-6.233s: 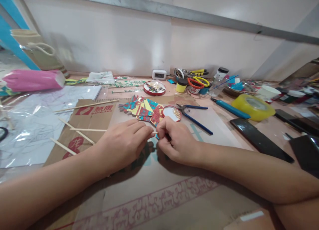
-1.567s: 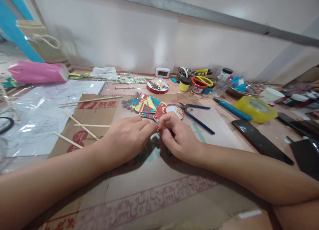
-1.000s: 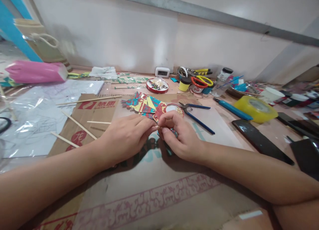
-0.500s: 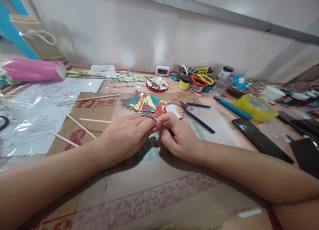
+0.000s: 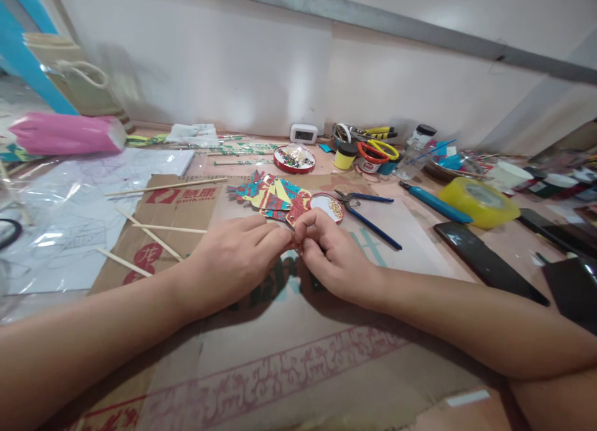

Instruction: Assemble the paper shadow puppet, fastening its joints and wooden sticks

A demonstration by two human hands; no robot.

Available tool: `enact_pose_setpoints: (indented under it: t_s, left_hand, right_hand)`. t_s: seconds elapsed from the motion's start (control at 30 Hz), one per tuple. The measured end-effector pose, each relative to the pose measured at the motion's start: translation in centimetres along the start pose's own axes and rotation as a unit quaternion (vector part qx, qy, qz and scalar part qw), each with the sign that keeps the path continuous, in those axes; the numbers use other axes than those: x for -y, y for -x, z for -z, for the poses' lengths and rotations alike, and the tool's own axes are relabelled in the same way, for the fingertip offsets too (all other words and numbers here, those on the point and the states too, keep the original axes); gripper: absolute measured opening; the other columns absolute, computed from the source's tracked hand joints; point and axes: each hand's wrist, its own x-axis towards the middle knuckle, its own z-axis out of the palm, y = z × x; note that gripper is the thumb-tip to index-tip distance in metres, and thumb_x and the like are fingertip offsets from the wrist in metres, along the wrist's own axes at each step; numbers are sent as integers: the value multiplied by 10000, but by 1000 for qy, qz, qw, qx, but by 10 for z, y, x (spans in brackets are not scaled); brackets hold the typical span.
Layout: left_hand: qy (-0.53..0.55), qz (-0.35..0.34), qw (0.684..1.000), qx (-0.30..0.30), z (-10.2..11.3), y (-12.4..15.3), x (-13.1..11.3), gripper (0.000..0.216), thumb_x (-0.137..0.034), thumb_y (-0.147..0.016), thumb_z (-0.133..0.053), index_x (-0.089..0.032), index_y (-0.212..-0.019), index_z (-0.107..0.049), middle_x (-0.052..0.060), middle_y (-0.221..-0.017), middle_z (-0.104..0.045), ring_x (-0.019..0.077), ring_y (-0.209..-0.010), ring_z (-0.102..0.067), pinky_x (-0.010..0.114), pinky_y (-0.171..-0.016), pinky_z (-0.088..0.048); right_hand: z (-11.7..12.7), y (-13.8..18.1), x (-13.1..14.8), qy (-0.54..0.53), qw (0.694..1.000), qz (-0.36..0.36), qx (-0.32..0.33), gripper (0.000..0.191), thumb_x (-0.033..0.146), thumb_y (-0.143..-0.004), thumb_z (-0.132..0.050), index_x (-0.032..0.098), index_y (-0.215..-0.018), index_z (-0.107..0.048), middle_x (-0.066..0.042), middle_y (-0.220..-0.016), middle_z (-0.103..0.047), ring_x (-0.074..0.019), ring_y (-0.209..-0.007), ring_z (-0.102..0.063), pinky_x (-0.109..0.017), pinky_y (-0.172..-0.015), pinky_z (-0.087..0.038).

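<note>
My left hand (image 5: 242,252) and my right hand (image 5: 336,252) meet above the cardboard, both closed, fingertips pinched together. What sits between the fingertips is small and mostly hidden. Just beyond them lies a flat, painted, jointed figure (image 5: 275,194) in red, yellow and blue, with metal studs at its joints. A thin wooden stick (image 5: 170,229) runs behind my left hand; whether that hand grips it, I cannot tell. Behind my right hand is a round red-rimmed lid (image 5: 321,202) holding gold-coloured bits. Blue-handled pliers (image 5: 370,218) rest to its right.
Cardboard (image 5: 298,381) covers the worktop. More wooden sticks (image 5: 149,234) lie left, near drawing sheets (image 5: 60,232). A bead dish (image 5: 293,159), a small clock (image 5: 303,133) and paint pots (image 5: 346,155) stand at the back. On the right are yellow tape (image 5: 478,202) and a phone (image 5: 489,262).
The wooden stick behind my left hand has slid left, showing more of its length. Both hands stay nearly in place, fingertips still together, and the view has shifted slightly.
</note>
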Motion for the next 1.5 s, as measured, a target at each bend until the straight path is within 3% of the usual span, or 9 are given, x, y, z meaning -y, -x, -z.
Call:
enact_pose_setpoints:
  t_s: [0.13, 0.43, 0.8, 0.97, 1.1, 1.33, 1.5]
  left_hand:
    - [6, 7, 1000, -3, -1, 0, 3, 101, -146, -963, -510, -152, -930, -604, 11, -754, -643, 172, -670, -569, 293, -615, -429]
    - [8, 29, 1000, -4, -4, -2, 1, 205, -183, -989, -451, -145, -895, -628, 44, -776, -674, 185, -706, -590, 296, -665, -464]
    - [36, 47, 998, -9, -3, -3, 1, 231, -223, -1006, -425, -146, -898, -614, 23, -726, -664, 166, -656, -600, 277, -595, -417]
    - [48, 75, 996, 0, -2, -3, 2, 305, -234, -1020, -371, -165, -834, -603, 13, -700, -661, 149, -641, -601, 258, -583, -418]
    - [84, 92, 992, 24, -1, -4, 3, 321, -240, -1020, -342, -169, -867, -615, 21, -759, -684, 147, -679, -614, 253, -615, -446]
    - [111, 73, 991, 18, 0, -5, 2, 299, -258, -1024, -365, -162, -898, -619, 24, -790, -694, 147, -708, -628, 242, -638, -448]
    - [75, 66, 995, 19, -1, -3, 2, 312, -248, -1019, -375, -166, -861, -631, 4, -679, -651, 142, -594, -579, 251, -566, -390]
  right_hand:
    - [1, 0, 1, -1, 1000, -11, 6, 208, 71, -881, -420, 246, -992, -399, 78, -677, -486, -96, -513, -416, -235, -514, -331]
    - [4, -1, -2, -57, 998, 21, 1, 177, 100, -915, -387, 231, -1032, -405, 66, -683, -448, -108, -576, -401, -237, -545, -352]
    - [3, -1, 0, -69, 997, 14, -15, 243, 58, -842, -450, 243, -986, -386, 87, -660, -435, -88, -504, -361, -220, -469, -294]
    - [3, 0, -1, -51, 998, 8, -29, 217, 76, -867, -454, 245, -987, -390, 65, -723, -466, -87, -538, -435, -226, -499, -341]
    - [2, 1, -4, -34, 998, 43, -35, 224, 71, -857, -457, 247, -980, -391, 56, -740, -475, -96, -565, -454, -233, -513, -357]
    - [4, 3, -6, 88, 988, 117, -59, 230, 68, -808, -483, 247, -925, -401, 47, -740, -488, -111, -587, -453, -258, -549, -363]
    - [5, 2, -3, 111, 985, 119, -58, 230, 63, -803, -464, 245, -922, -391, 53, -743, -493, -100, -558, -436, -249, -540, -345]
